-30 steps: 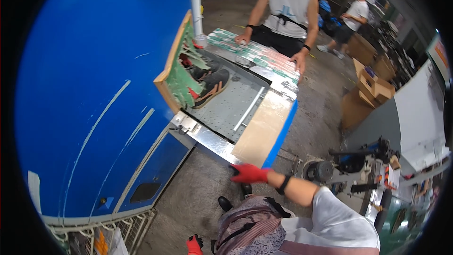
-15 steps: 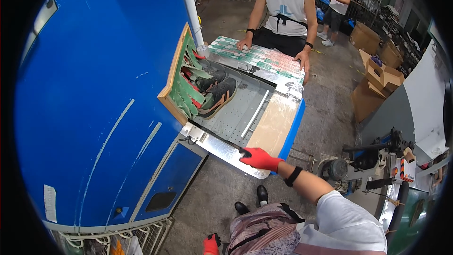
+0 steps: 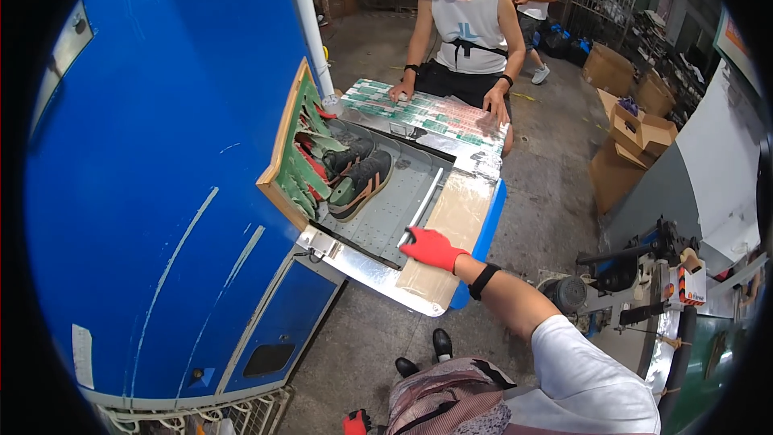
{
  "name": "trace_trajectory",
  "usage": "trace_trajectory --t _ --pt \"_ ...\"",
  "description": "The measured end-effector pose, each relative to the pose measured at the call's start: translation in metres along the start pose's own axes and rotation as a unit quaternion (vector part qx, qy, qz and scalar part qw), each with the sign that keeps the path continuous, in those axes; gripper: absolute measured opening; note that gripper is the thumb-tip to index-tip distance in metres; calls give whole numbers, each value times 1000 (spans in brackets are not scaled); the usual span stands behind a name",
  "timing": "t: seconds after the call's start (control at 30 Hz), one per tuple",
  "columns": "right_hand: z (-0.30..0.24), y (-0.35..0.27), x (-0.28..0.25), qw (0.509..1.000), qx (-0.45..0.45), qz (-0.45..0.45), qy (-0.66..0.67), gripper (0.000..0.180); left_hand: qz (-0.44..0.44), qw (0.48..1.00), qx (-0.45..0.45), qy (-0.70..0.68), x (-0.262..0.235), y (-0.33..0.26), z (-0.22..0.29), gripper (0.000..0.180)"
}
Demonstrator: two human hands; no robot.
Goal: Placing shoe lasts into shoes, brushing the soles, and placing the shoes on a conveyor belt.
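Observation:
My right hand (image 3: 433, 248), in a red glove with dark fingertips, is closed at the near end of a thin white rod (image 3: 424, 203). What its fingers hold, if anything, is hidden. The rod lies along the tan-covered edge (image 3: 462, 211) of a grey perforated tray (image 3: 385, 197). Dark sneakers with pinkish stripes (image 3: 364, 187) rest on the tray, partly under a torn green strip curtain (image 3: 299, 163) in a wooden frame. Low at the bottom edge hangs my left hand (image 3: 356, 423), also red-gloved; its fingers barely show and it is away from the tray.
A big blue machine (image 3: 161, 153) fills the left side. Across the tray, a co-worker (image 3: 467, 24) rests both hands on a taped green-and-white surface (image 3: 419, 109). Another person (image 3: 535, 0) is farther back. Cardboard boxes (image 3: 636, 133) and a motor (image 3: 566, 294) stand at right.
My right hand has moved from the tray's near corner up to the rod. The view has shifted slightly. The co-worker's head is lowered more, and the person behind has moved left.

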State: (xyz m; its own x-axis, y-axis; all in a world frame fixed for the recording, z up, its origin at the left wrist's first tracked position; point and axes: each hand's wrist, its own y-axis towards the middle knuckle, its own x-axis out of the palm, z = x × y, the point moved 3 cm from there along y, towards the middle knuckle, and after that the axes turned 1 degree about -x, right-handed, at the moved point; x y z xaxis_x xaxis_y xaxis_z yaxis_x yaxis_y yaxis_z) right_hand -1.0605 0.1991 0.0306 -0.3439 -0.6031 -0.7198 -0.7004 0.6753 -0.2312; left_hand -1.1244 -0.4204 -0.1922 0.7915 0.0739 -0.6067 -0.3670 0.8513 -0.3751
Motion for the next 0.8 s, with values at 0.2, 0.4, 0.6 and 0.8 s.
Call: trace_trajectory --t 0.2,0.4,0.6,0.8 --pt "-57 13 -8 998 -53 -20 -32 73 11 996 -69 -61 26 -9 -41 61" --pt "-69 13 -3 997 -62 -35 -3 72 -34 996 -83 3 27 -13 -34 63" --pt "-54 -9 36 994 -88 -59 19 71 -3 986 -88 -142 34 -21 -42 63" --pt "0 -74 78 991 -35 -91 91 65 -38 993 -88 -72 37 -12 -36 63"
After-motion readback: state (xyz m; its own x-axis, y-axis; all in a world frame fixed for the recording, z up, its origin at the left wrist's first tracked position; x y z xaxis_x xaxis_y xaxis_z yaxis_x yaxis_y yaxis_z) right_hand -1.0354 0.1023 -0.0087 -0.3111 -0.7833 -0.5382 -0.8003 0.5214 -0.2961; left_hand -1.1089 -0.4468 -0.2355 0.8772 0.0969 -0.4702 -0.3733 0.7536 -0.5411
